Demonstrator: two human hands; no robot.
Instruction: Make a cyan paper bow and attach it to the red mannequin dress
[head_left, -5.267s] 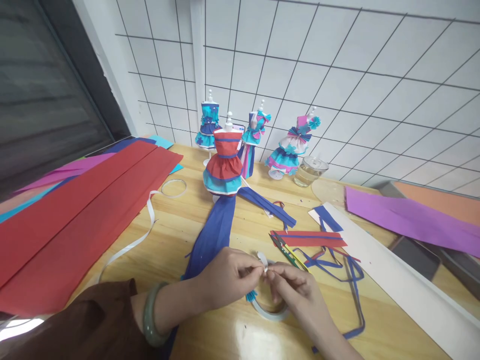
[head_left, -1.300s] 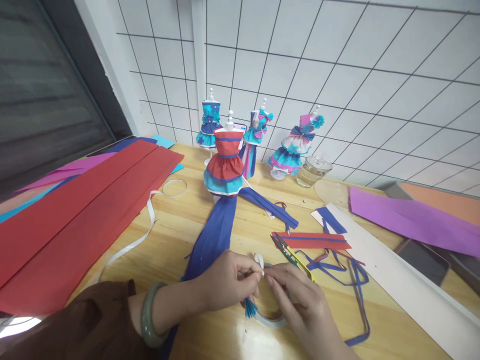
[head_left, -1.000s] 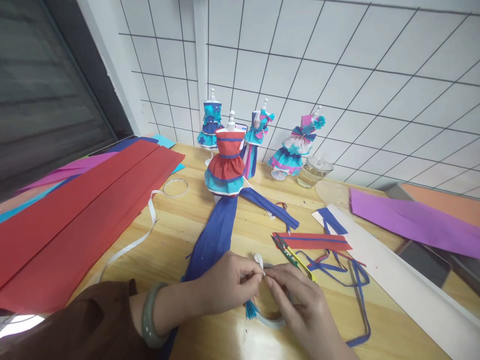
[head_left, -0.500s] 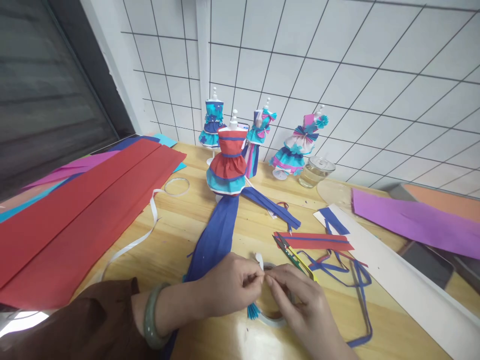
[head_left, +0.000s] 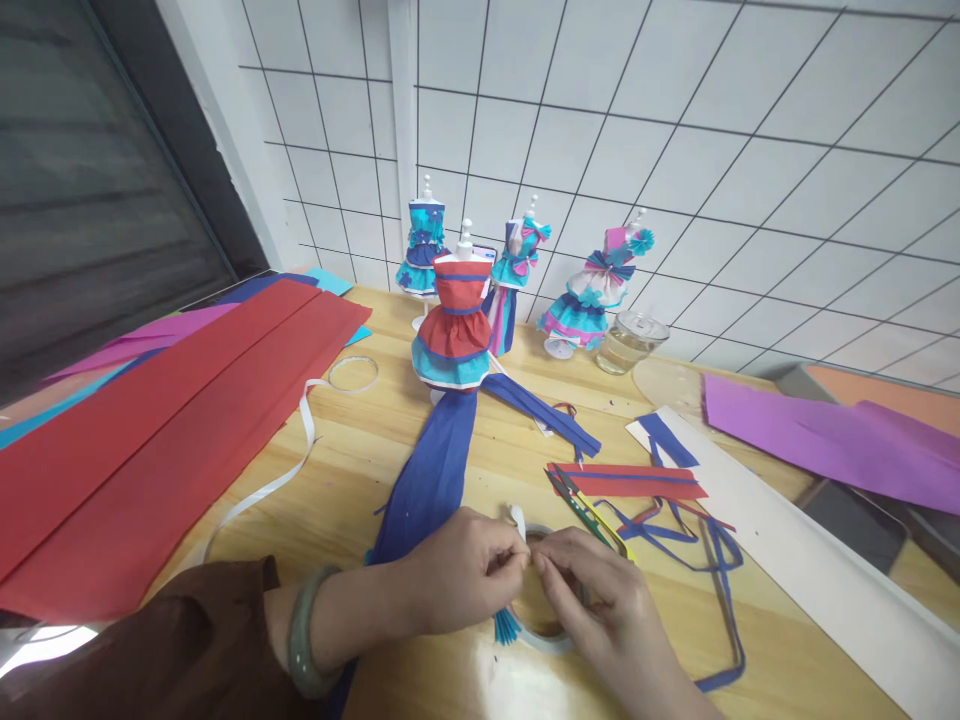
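Observation:
My left hand [head_left: 465,570], a green bangle at its wrist, is closed in a pinch. Facing it, my right hand [head_left: 600,600] also pinches, its fingertips almost meeting those of the left. Whatever sits between the fingertips is too small to make out. Beneath both hands lies a roll of tape [head_left: 546,640] with a white tab sticking up behind. A pleated teal paper piece [head_left: 506,627] pokes out below my left hand. Yellow-and-green snips [head_left: 592,515] rest just beyond my right hand. Past my left hand runs a blue paper strip [head_left: 431,480].
A small dress form [head_left: 457,325] in red and teal paper stands ahead, with several others behind. A glass [head_left: 630,345] of liquid is near the wall. Red paper [head_left: 195,420] covers the left; white paper [head_left: 817,560], purple paper [head_left: 825,440] and blue scraps [head_left: 727,610] lie right.

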